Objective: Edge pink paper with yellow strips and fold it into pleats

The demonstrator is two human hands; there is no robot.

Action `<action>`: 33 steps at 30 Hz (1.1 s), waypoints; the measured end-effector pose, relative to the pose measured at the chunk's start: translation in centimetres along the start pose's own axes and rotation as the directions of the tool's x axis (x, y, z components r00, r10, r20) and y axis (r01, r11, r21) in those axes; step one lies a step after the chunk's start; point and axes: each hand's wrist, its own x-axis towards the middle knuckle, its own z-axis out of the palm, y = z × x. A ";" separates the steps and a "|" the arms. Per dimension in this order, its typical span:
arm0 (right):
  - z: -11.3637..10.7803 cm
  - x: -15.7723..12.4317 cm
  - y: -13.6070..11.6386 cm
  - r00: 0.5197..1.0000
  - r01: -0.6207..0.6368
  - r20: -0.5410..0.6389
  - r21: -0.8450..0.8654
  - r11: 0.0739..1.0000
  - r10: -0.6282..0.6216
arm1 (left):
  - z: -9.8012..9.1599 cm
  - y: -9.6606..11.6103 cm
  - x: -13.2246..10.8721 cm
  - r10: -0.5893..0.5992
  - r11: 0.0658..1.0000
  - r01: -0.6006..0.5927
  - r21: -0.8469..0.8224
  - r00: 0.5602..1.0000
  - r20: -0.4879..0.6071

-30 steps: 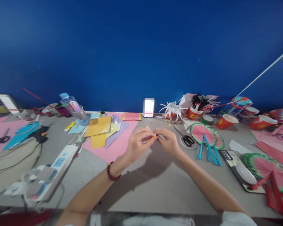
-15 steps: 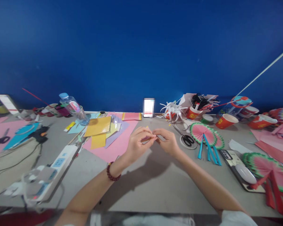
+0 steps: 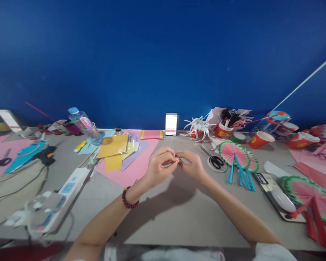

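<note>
My left hand (image 3: 162, 165) and my right hand (image 3: 190, 164) meet above the middle of the grey table, fingertips pinched together. Whatever lies between the fingertips is too small and too covered by the fingers to make out. A dark red bead bracelet (image 3: 129, 198) circles my left wrist. Left of my left hand lie a pink sheet (image 3: 127, 172) and yellow paper packs (image 3: 112, 145). Nearest my right hand are black-handled scissors (image 3: 217, 162) on a roll of tape (image 3: 210, 167), with a pink and green paper fan (image 3: 234, 154) beyond them.
A phone (image 3: 171, 124) stands against the blue wall. A white power strip (image 3: 67, 192), a plastic bottle (image 3: 85, 125) and cables are at left. At right are red paper cups (image 3: 260, 140), a white mouse (image 3: 283, 201) on a mat and another paper fan (image 3: 312, 195).
Both hands stay nearly in place, with a slight shift of the fingers. A small pinkish bit seen above the left fingertips earlier is now out of sight.
</note>
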 end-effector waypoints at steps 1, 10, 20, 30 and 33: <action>0.0 0.0 0.0 1.000 0.007 0.001 -0.002 1.000 -0.007 | 0.0 0.0 0.0 -0.009 1.000 0.009 -0.003 1.000 -0.002; 0.2 0.0 0.1 1.000 0.012 -0.020 -0.029 0.999 -0.013 | -0.2 0.1 0.1 -0.119 0.992 0.120 -0.026 0.993 0.010; 0.1 0.2 0.1 0.997 -0.023 -0.067 -0.001 1.000 0.023 | -0.6 -0.3 0.6 -0.162 0.981 0.165 -0.100 0.986 0.042; 0.0 0.3 0.2 0.998 -0.032 -0.045 0.024 0.999 0.033 | -0.6 -0.3 0.6 -0.108 0.994 0.108 -0.016 0.993 0.042; 0.1 0.2 0.3 0.997 -0.055 -0.057 0.037 0.998 0.057 | -0.6 -0.3 0.6 -0.111 0.993 0.112 -0.022 0.992 0.063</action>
